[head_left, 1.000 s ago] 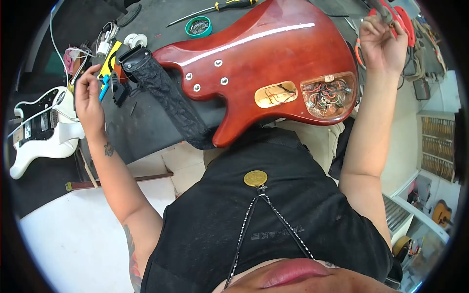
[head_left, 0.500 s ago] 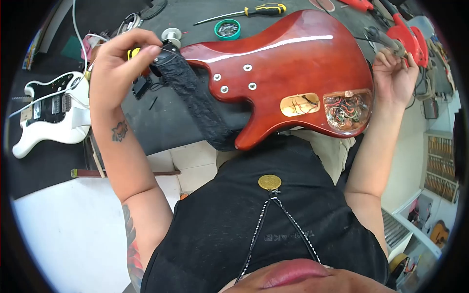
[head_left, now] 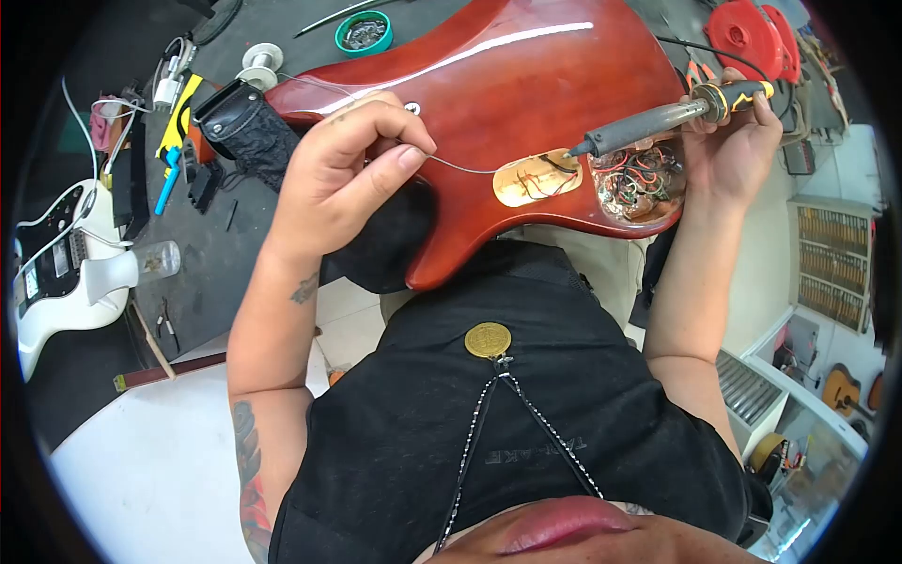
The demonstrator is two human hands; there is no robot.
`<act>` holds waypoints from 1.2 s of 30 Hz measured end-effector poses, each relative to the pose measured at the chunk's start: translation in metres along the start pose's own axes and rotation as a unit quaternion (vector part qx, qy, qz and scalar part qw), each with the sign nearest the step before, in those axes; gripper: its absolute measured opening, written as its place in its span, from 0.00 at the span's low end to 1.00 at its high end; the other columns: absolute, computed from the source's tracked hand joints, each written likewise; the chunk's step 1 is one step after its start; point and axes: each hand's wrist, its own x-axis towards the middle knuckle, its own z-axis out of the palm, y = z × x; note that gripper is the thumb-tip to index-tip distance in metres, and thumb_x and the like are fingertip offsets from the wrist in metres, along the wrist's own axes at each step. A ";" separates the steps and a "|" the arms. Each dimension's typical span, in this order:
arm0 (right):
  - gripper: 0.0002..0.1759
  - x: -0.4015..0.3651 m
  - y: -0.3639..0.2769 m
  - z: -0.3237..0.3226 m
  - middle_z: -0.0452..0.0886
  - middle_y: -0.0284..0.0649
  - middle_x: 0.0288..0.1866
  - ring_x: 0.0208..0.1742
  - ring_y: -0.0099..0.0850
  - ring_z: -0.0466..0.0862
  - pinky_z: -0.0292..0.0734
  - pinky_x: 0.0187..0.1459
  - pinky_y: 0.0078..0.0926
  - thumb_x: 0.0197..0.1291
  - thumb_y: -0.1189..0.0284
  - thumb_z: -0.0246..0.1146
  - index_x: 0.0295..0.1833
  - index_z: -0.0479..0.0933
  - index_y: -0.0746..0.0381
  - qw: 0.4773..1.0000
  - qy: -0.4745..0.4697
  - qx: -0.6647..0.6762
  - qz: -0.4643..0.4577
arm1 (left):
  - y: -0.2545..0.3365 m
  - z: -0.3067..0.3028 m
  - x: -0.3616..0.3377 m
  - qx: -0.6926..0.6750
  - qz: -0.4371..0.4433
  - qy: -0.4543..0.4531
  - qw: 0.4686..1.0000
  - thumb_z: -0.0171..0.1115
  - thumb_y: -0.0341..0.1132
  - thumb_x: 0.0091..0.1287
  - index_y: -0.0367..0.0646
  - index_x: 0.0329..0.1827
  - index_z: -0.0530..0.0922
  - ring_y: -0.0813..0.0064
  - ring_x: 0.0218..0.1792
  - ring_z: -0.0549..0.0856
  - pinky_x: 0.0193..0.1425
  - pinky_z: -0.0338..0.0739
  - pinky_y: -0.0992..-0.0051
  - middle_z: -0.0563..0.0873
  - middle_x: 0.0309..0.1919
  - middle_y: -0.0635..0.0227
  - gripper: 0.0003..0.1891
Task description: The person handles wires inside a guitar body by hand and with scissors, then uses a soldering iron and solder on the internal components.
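Writing: pale print on the black shirt point(head_left: 536, 456), upside down, not legible.
Table point(head_left: 235, 244): dark top, green tin point(head_left: 363, 33) at the far edge, white guitar point(head_left: 56, 273) off to the left.
Red guitar point(head_left: 526, 75): back up, lying from table to lap, with an open cavity point(head_left: 537, 179).
Left hand point(head_left: 343, 174): thumb and forefinger pinched on the solder wire point(head_left: 460, 169), which leads to the cavity.
Right hand point(head_left: 733, 150): wrapped round the soldering iron point(head_left: 648, 120), tip at the cavity.

1. A single camera rides on the person's head, facing forward and steeply down over the chest.
2. It hangs close above the glossy red-brown wooden guitar body point(head_left: 526, 85).
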 end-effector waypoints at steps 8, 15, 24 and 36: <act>0.24 0.002 0.006 0.002 0.76 0.38 0.30 0.29 0.29 0.74 0.72 0.33 0.27 0.78 0.59 0.52 0.56 0.81 0.70 0.998 0.017 -0.064 -0.003 | -0.004 -0.005 0.015 0.019 0.040 -0.072 0.996 0.68 0.26 0.70 0.37 0.43 0.85 0.69 0.43 0.79 0.58 0.72 0.67 0.84 0.37 0.67 0.03; 0.24 0.004 0.003 0.000 0.78 0.39 0.32 0.30 0.32 0.71 0.69 0.37 0.34 0.76 0.57 0.54 0.56 0.81 0.69 0.996 0.000 -0.088 0.025 | -0.002 -0.005 0.015 0.077 0.063 -0.078 0.992 0.70 0.28 0.66 0.40 0.40 0.85 0.66 0.40 0.79 0.61 0.72 0.62 0.84 0.34 0.68 0.03; 0.25 0.003 0.002 0.004 0.77 0.40 0.32 0.30 0.32 0.72 0.69 0.38 0.34 0.76 0.58 0.55 0.57 0.81 0.71 0.994 -0.041 -0.096 0.025 | -0.001 -0.003 0.017 0.083 0.086 -0.065 0.991 0.69 0.26 0.64 0.40 0.39 0.85 0.66 0.37 0.79 0.53 0.73 0.63 0.84 0.32 0.69 0.03; 0.26 0.002 0.007 0.007 0.76 0.38 0.30 0.29 0.28 0.73 0.72 0.34 0.28 0.78 0.58 0.54 0.57 0.80 0.73 0.995 -0.023 -0.095 0.002 | -0.001 -0.003 0.016 0.064 0.072 -0.072 0.993 0.69 0.26 0.66 0.38 0.41 0.85 0.65 0.41 0.78 0.57 0.73 0.60 0.84 0.34 0.67 0.04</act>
